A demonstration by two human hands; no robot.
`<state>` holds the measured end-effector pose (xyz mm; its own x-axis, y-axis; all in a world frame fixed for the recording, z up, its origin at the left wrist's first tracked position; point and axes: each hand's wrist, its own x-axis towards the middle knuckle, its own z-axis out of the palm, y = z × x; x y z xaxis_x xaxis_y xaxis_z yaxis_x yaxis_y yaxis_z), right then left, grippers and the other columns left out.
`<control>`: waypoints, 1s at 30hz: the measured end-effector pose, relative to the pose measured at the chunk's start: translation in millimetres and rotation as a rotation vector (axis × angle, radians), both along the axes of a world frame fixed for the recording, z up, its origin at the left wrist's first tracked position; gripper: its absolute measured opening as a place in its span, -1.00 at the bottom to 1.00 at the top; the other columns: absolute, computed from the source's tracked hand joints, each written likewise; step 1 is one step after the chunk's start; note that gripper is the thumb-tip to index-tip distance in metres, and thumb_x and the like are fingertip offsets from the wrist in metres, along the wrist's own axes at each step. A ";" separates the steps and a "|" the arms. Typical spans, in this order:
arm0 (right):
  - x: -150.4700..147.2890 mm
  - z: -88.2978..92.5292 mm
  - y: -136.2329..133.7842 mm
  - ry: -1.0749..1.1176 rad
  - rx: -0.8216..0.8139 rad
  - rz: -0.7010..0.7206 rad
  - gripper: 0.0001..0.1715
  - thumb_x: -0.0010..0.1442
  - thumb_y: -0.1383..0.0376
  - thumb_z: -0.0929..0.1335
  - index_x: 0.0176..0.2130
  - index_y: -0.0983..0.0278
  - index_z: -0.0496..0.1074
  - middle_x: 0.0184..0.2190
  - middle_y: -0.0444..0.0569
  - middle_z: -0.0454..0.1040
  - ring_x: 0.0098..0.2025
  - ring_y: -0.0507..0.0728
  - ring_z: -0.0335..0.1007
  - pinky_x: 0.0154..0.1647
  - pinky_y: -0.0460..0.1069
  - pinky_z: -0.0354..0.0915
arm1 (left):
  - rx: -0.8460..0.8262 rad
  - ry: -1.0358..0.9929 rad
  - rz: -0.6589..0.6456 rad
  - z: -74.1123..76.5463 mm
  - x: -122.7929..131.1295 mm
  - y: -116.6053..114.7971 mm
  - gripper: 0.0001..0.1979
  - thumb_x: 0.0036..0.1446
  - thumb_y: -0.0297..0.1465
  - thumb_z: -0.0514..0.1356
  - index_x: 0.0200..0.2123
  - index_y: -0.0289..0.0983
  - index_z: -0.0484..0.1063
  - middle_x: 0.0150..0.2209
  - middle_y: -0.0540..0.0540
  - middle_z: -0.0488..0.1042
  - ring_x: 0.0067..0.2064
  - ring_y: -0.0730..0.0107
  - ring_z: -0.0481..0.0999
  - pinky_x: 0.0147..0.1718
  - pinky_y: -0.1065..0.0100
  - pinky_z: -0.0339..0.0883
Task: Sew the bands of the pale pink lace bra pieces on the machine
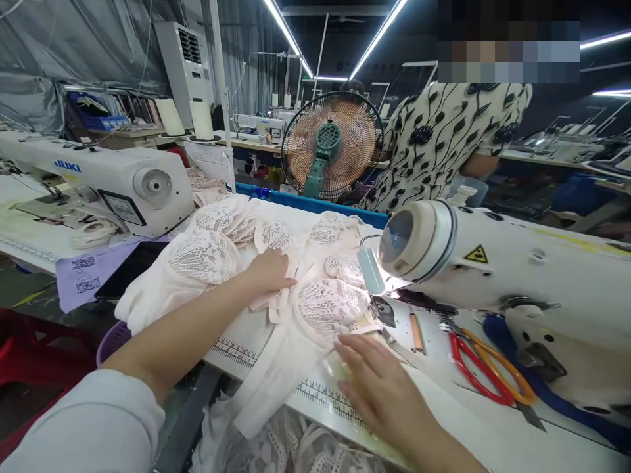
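Note:
A heap of pale pink lace bra pieces (217, 253) lies on the white sewing table (444, 407). My left hand (269, 270) rests palm down on the heap, its fingers on the straps between two cups. My right hand (379, 384) lies flat with fingers apart on the fabric at the table's front edge, just below one lace cup (328, 305). That cup sits beside the needle area of the white sewing machine (517, 276), lit by its small lamp. More fabric hangs over the table edge toward me.
Red and orange handled scissors (486, 368) lie right of the needle. A second white sewing machine (103, 177) stands at left, with a dark tablet (131, 268) and papers. Behind the table are a fan (331, 144) and a person in a black-and-white patterned shirt (444, 141).

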<state>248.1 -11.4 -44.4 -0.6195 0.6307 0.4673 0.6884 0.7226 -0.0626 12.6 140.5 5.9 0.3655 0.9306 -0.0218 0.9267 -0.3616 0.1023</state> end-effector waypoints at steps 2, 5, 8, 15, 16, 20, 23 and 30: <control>-17.1 0.8 0.9 -0.125 -0.125 0.035 -0.44 0.19 0.16 0.25 0.15 0.26 0.20 0.12 0.13 0.29 0.14 0.32 0.16 0.01 0.23 0.28 | -0.020 0.030 0.032 -7.8 -7.3 1.5 -0.58 0.09 -0.18 0.17 -0.08 -0.37 0.32 -0.05 -0.24 0.34 0.00 0.08 0.33 -0.08 0.04 0.25; -37.0 6.3 11.3 -0.285 -0.344 0.013 -0.34 0.20 -0.01 0.19 0.19 0.24 0.17 0.22 0.10 0.14 0.23 0.42 -0.02 0.10 0.31 0.15 | -0.058 0.041 0.090 -13.2 -14.6 -1.4 -0.71 0.19 -0.26 0.10 -0.09 -0.32 0.33 -0.10 -0.13 0.38 -0.11 0.28 0.41 -0.14 0.12 0.33; -46.8 15.3 30.0 -0.343 -0.475 -0.093 -0.27 0.20 -0.06 0.13 0.22 0.27 0.13 0.26 0.06 0.03 0.27 0.41 -0.15 0.18 0.29 0.03 | -0.076 0.011 0.146 -5.6 -26.8 -6.6 -0.74 0.18 -0.28 0.11 -0.14 -0.33 0.35 -0.17 -0.10 0.41 -0.21 0.35 0.44 -0.22 0.20 0.36; -64.5 26.3 85.9 -0.216 -0.480 -0.324 -0.33 0.23 0.02 0.14 0.20 0.30 0.13 0.25 0.16 0.07 0.26 0.34 -0.10 0.15 0.22 0.04 | 0.142 -0.195 0.248 55.9 -73.1 -53.5 -0.80 0.12 -0.41 -0.07 -0.31 -0.29 0.33 -0.37 -0.05 0.42 -0.31 0.33 0.42 -0.35 0.38 0.26; -68.2 26.0 95.4 -0.184 -0.483 -0.358 -0.34 0.23 0.04 0.14 0.20 0.33 0.14 0.24 0.19 0.08 0.26 0.35 -0.09 0.14 0.23 0.04 | 0.175 -0.239 0.246 64.8 -79.4 -63.6 -0.79 0.10 -0.41 -0.09 -0.33 -0.29 0.32 -0.40 -0.03 0.40 -0.33 0.35 0.40 -0.36 0.39 0.25; -80.9 25.3 131.2 -0.034 -0.514 -0.487 -0.37 0.21 0.12 0.21 0.15 0.44 0.17 0.19 0.34 0.11 0.23 0.42 -0.05 0.11 0.29 0.03 | 0.214 -0.670 0.175 87.5 -100.1 -101.6 -0.83 0.05 -0.31 -0.01 -0.45 -0.26 0.29 -0.51 0.04 0.33 -0.44 0.40 0.34 -0.47 0.43 0.20; -84.9 32.8 138.3 0.097 -0.508 -0.517 -0.44 0.20 0.21 0.22 0.10 0.49 0.20 0.19 0.38 0.09 0.24 0.41 -0.09 0.14 0.26 -0.01 | 0.183 -0.820 0.158 89.0 -104.4 -125.4 -0.84 0.05 -0.30 0.04 -0.45 -0.25 0.32 -0.51 0.04 0.33 -0.47 0.42 0.32 -0.53 0.44 0.18; -79.5 57.6 39.1 0.300 -0.690 -0.273 -0.42 0.31 0.04 -0.04 -0.28 0.26 0.35 -0.34 -0.02 0.48 -0.29 0.10 0.42 -0.28 0.00 0.32 | 0.117 -0.845 -0.055 28.1 -37.4 -167.1 -0.86 0.10 -0.41 0.01 -0.32 -0.24 0.35 -0.44 0.00 0.42 -0.41 0.39 0.39 -0.42 0.38 0.27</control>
<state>168.5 27.6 13.2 -0.3115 0.9495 0.0385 0.7181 0.2617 -0.6449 -24.8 -26.5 34.0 0.2602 0.8903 0.3738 0.5369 -0.4551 0.7104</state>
